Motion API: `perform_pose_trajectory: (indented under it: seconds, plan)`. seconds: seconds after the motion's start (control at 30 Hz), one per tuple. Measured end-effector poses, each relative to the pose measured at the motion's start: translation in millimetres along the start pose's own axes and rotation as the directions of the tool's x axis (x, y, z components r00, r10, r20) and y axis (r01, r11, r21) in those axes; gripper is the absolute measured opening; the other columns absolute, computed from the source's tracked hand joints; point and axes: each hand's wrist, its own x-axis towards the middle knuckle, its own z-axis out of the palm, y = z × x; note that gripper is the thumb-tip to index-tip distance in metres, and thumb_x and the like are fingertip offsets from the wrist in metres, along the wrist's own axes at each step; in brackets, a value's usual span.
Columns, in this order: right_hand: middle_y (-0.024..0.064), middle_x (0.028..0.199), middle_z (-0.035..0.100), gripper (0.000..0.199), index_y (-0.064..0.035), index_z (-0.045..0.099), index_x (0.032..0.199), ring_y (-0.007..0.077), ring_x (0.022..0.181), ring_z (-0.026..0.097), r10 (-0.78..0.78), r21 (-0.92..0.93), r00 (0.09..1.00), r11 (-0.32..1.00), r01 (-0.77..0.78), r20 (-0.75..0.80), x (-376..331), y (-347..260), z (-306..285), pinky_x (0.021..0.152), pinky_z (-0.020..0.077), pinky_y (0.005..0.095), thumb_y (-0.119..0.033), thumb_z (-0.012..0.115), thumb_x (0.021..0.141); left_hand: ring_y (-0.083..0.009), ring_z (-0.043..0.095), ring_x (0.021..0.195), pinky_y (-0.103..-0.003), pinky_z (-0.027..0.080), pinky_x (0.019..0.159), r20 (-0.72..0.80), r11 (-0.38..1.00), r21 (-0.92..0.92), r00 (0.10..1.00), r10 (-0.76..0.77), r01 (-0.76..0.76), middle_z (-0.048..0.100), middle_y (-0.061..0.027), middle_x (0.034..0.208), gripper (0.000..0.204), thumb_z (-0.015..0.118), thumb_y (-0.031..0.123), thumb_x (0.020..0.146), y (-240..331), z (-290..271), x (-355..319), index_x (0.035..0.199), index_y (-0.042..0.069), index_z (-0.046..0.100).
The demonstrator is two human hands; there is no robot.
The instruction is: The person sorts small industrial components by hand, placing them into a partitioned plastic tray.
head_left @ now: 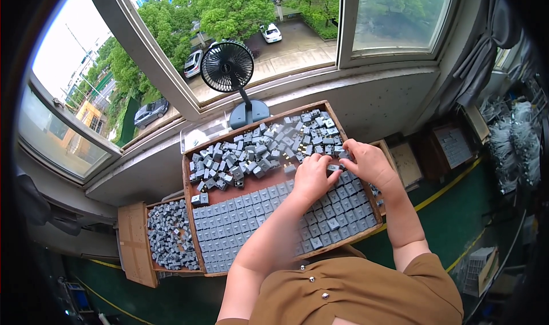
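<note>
A wooden-framed tray (257,129) lies in front of me. Loose small grey blocks (229,164), some with brass-coloured metal parts, are heaped across its far half. Close rows of similar grey blocks (240,225) fill the near half, partly hidden by my left forearm. At the tray's right side, my left hand (313,179) has thumb and fingers closed around a small grey block (332,168), just above the rows' far edge. Right beside it, my right hand (370,164) is bent inward with thumb and forefinger curled by another block; its grip is partly hidden.
Left of the tray stands a box of loose grey blocks (168,236) with a cardboard flap (136,244). A black fan (227,68) stands behind the tray, under the window. Further right are a crate of grey pieces (453,146) and bundled pale strands (519,145).
</note>
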Motion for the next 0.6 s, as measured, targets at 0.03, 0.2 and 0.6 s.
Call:
perform_pose_trajectory:
  seconds: [0.03,0.2,0.6]
  plan:
    - [0.0097,0.081,0.066,0.029,-0.0076,0.056,0.103,0.0274,0.074,0.066,-0.011,0.002,1.000,1.000,0.011,0.009,0,-1,3,0.067,0.0531,0.0370,-0.024,0.069,0.083,-0.0297,0.060,0.097,-0.041,0.051,0.083,0.011,0.994,0.102,0.999,-0.048,0.047,0.061,-0.0104,0.100,0.026,0.068,0.024,0.079,3,0,0,0.101,0.011,0.068]
    - [0.0108,0.084,0.066,0.032,-0.0083,0.056,0.105,0.0288,0.079,0.066,-0.027,-0.011,0.999,1.000,0.027,0.042,4,-8,10,0.068,0.0526,0.0390,-0.026,0.070,0.081,-0.0302,0.060,0.098,-0.041,0.052,0.083,-0.002,0.976,0.176,0.992,-0.128,0.126,0.061,-0.0126,0.100,0.032,0.067,0.028,0.079,-3,1,1,0.103,0.007,0.065]
    - [0.0055,0.094,0.060,0.026,-0.0105,0.060,0.095,0.0228,0.092,0.062,-0.073,-0.200,0.994,0.976,0.088,0.082,2,-5,19,0.075,0.0529,0.0347,-0.028,0.071,0.079,-0.0320,0.061,0.096,-0.042,0.051,0.085,0.150,0.969,0.198,0.973,-0.175,0.144,0.061,-0.0147,0.102,0.037,0.066,0.026,0.080,-5,-14,-9,0.109,0.004,0.061]
